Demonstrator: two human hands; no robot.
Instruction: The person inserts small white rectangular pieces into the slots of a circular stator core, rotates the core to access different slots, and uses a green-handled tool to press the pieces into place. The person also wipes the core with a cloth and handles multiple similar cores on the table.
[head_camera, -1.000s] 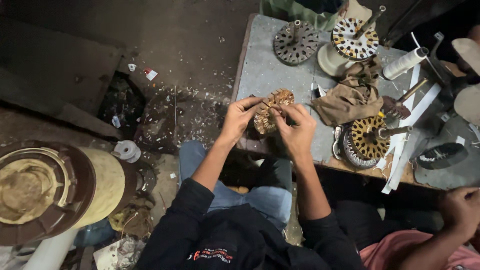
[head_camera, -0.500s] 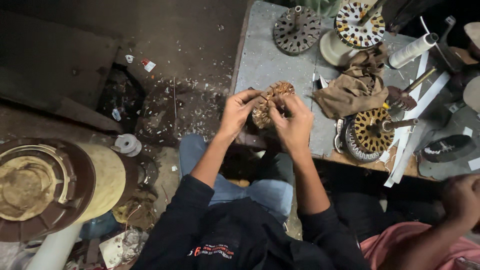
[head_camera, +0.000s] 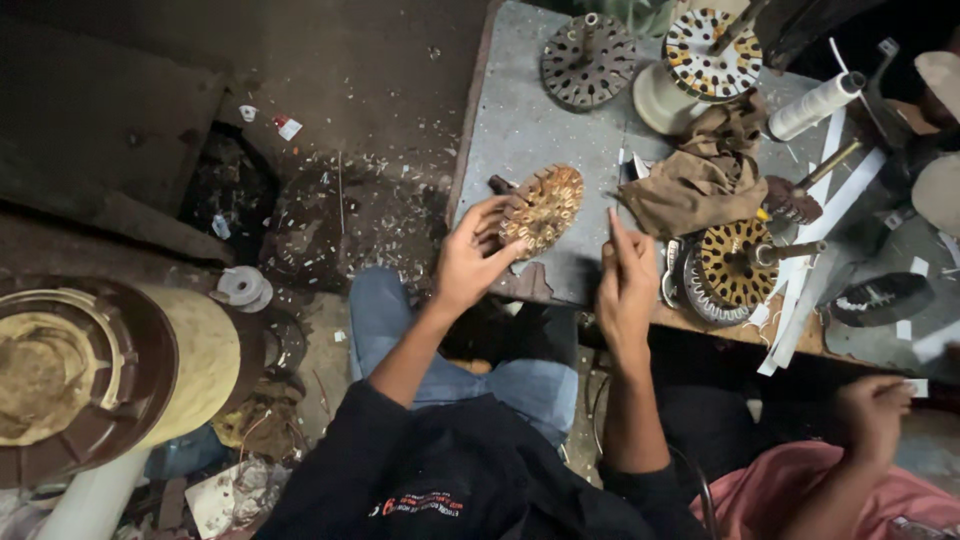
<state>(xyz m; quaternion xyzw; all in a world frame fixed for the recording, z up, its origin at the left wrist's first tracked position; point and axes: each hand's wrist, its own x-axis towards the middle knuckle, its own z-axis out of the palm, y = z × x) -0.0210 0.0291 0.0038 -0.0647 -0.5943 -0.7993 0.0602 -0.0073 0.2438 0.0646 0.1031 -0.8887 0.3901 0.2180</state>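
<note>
1. Holding a round wound stator (head_camera: 541, 208) in my left hand (head_camera: 470, 262), I see the fingers clamped on its lower left edge, thumb in front, the disc tilted up over the near left corner of the grey metal table (head_camera: 520, 120).
2. My right hand (head_camera: 627, 280) hangs just right of the stator and clear of it; its fingers are pressed together and point upward, and whether they pinch anything I cannot tell.
3. The stator is a slotted ring, copper-brown with yellowish slot linings, and a dark stub sticks out on its left side.
4. Beyond the stator on the table lies a bare dark grey slotted core (head_camera: 588, 60) with a shaft standing in its middle.
5. Right of that core, a white and yellow core (head_camera: 712, 55) sits on a cream cup-shaped stand (head_camera: 655, 100).
6. A crumpled brown rag (head_camera: 700, 175) lies right of the stator, between it and a white spool of thread (head_camera: 815, 105).
7. Below the rag, another yellow-lined stator (head_camera: 735, 265) rests on a ribbed metal ring, a shaft through its centre, with white paper strips (head_camera: 800, 300) beside it.
8. Far left of the stator, on the littered floor, stands a brown and cream round housing (head_camera: 90, 370).
9. Another person's hand (head_camera: 872, 415) shows at the lower right, below the table edge.
</note>
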